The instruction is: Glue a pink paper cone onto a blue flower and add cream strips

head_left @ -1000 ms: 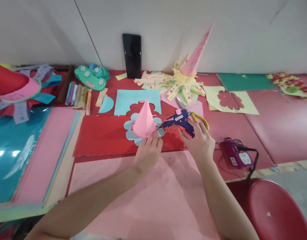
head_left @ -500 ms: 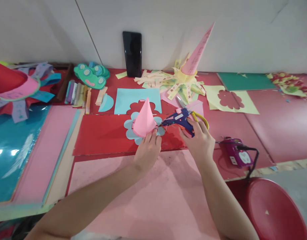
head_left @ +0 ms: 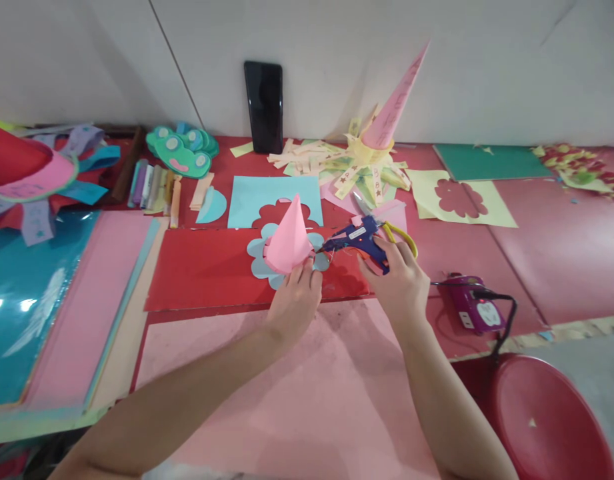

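Observation:
A pink paper cone (head_left: pixel 289 239) stands upright on a light-blue paper flower (head_left: pixel 261 268), which lies on a red sheet (head_left: pixel 201 270). At the cone's near right edge, my left hand (head_left: pixel 297 297) holds its base with the fingers close together; the thumb is hidden. My right hand (head_left: pixel 399 280) grips a dark-blue glue gun (head_left: pixel 359 239) by its handle. The nozzle points left and meets the right side of the cone's base, above a flower petal. Thin glue strands hang near the nozzle. Just behind the gun lie scissors with yellow handles (head_left: pixel 404 235).
Behind stand a dark phone (head_left: pixel 265 107), leaning on the wall, and a finished pink cone hat (head_left: pixel 394 107). Cut-out light-blue paper (head_left: pixel 237 200) and yellow paper (head_left: pixel 499 213) lie around. A purple power socket (head_left: pixel 469 303) sits right, above a red stool (head_left: pixel 551 427). Markers (head_left: pixel 147 187) lie left.
Almost nothing differs. The camera view has shifted very slightly; both hands, the cone and the glue gun keep their places.

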The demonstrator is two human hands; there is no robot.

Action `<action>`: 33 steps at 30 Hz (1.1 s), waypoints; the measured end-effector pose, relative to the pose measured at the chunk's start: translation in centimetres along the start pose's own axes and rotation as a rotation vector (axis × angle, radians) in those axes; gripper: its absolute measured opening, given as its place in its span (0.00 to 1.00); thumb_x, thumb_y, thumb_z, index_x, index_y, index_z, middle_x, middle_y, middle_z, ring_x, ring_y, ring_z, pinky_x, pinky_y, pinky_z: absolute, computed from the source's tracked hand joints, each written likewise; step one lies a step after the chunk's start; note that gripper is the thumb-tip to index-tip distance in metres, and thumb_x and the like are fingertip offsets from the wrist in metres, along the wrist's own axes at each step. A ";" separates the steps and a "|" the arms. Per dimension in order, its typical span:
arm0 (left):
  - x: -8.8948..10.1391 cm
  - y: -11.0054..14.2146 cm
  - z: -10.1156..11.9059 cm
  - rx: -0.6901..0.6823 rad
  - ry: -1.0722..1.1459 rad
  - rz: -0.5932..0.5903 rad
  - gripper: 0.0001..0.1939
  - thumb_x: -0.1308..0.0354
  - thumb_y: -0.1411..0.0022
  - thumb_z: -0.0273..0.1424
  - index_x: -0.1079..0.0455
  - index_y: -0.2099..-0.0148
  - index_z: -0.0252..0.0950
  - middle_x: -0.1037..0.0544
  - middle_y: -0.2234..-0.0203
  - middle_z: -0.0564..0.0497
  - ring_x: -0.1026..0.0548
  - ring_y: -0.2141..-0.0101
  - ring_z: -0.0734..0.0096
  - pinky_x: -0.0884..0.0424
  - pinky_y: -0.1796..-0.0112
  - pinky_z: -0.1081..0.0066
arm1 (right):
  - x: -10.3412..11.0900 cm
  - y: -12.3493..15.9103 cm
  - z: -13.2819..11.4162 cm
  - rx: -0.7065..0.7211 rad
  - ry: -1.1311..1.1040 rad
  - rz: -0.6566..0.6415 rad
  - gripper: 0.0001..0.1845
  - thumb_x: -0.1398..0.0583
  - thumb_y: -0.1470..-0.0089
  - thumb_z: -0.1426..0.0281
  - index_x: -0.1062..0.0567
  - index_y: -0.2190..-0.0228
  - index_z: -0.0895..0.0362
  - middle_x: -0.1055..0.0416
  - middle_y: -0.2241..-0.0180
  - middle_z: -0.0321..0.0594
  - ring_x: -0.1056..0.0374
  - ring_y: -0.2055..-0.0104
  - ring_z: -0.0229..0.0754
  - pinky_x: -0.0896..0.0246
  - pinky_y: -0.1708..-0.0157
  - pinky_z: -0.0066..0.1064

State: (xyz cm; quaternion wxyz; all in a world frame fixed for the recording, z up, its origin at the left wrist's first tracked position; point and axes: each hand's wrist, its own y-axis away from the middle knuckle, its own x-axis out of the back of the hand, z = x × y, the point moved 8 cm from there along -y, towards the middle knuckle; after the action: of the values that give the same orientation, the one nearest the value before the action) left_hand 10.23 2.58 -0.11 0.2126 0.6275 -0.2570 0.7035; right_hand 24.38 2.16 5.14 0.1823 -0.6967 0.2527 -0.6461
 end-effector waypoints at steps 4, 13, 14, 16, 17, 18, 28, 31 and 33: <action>0.1 0.0 -0.1 0.005 -0.002 0.011 0.11 0.54 0.35 0.23 0.32 0.56 0.29 0.29 0.49 0.37 0.29 0.51 0.58 0.30 0.52 0.60 | 0.0 0.0 0.0 0.000 -0.004 -0.002 0.15 0.42 0.48 0.63 0.28 0.59 0.53 0.26 0.68 0.38 0.30 0.71 0.38 0.40 0.77 0.26; 0.2 0.0 -0.1 0.014 0.001 0.017 0.10 0.53 0.36 0.24 0.32 0.56 0.29 0.29 0.49 0.38 0.29 0.51 0.56 0.29 0.54 0.61 | 0.1 -0.1 -0.1 0.003 -0.011 -0.005 0.14 0.43 0.48 0.63 0.28 0.59 0.53 0.26 0.66 0.40 0.28 0.67 0.40 0.38 0.76 0.26; 0.1 0.0 -0.1 0.011 0.003 0.012 0.10 0.53 0.36 0.24 0.32 0.56 0.28 0.29 0.49 0.37 0.29 0.51 0.56 0.30 0.54 0.61 | 0.1 -0.1 -0.1 0.003 -0.010 -0.003 0.14 0.43 0.48 0.63 0.28 0.59 0.53 0.26 0.66 0.39 0.28 0.67 0.40 0.38 0.76 0.26; 0.1 0.0 0.0 -0.002 0.012 0.000 0.10 0.53 0.36 0.23 0.32 0.56 0.28 0.28 0.50 0.36 0.29 0.50 0.57 0.30 0.53 0.61 | 0.2 -0.1 -0.1 0.007 -0.011 0.004 0.14 0.42 0.49 0.64 0.28 0.59 0.53 0.25 0.66 0.39 0.28 0.68 0.39 0.39 0.77 0.26; 0.1 0.0 0.0 -0.006 0.016 -0.005 0.10 0.53 0.36 0.23 0.32 0.56 0.28 0.28 0.50 0.36 0.29 0.50 0.57 0.30 0.53 0.61 | 0.3 -0.1 -0.1 0.011 -0.012 0.010 0.14 0.42 0.49 0.64 0.28 0.59 0.53 0.25 0.67 0.38 0.28 0.68 0.39 0.39 0.77 0.25; 0.0 0.0 0.0 -0.007 0.019 -0.007 0.10 0.53 0.36 0.23 0.32 0.56 0.28 0.28 0.51 0.37 0.30 0.50 0.57 0.30 0.53 0.61 | 0.3 -0.1 -0.2 0.015 -0.012 0.014 0.14 0.42 0.49 0.64 0.27 0.59 0.53 0.25 0.67 0.38 0.28 0.68 0.39 0.39 0.77 0.25; 0.1 -0.1 -0.1 0.009 0.041 0.018 0.09 0.53 0.36 0.23 0.32 0.57 0.29 0.28 0.50 0.37 0.29 0.50 0.57 0.29 0.52 0.58 | 0.2 -0.1 -0.1 0.002 -0.028 -0.007 0.14 0.42 0.49 0.64 0.28 0.59 0.53 0.26 0.67 0.38 0.29 0.69 0.39 0.37 0.76 0.26; 0.1 -0.1 -0.1 0.012 0.045 0.023 0.09 0.52 0.36 0.23 0.32 0.58 0.29 0.28 0.50 0.37 0.29 0.51 0.57 0.29 0.53 0.59 | 0.2 -0.1 -0.1 0.003 -0.044 -0.009 0.14 0.42 0.48 0.65 0.28 0.59 0.53 0.26 0.67 0.39 0.28 0.68 0.39 0.36 0.75 0.26; 0.2 -0.1 -0.1 0.010 0.040 0.028 0.09 0.53 0.36 0.23 0.32 0.58 0.29 0.29 0.50 0.36 0.29 0.51 0.58 0.29 0.53 0.59 | 0.2 -0.1 -0.1 0.006 -0.055 -0.005 0.14 0.42 0.49 0.65 0.28 0.59 0.53 0.26 0.67 0.39 0.28 0.69 0.39 0.36 0.74 0.26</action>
State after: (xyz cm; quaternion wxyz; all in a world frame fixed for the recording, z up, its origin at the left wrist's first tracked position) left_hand 10.14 2.73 0.06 0.2047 0.6106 -0.2579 0.7203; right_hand 24.34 2.15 5.37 0.1897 -0.7143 0.2440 -0.6279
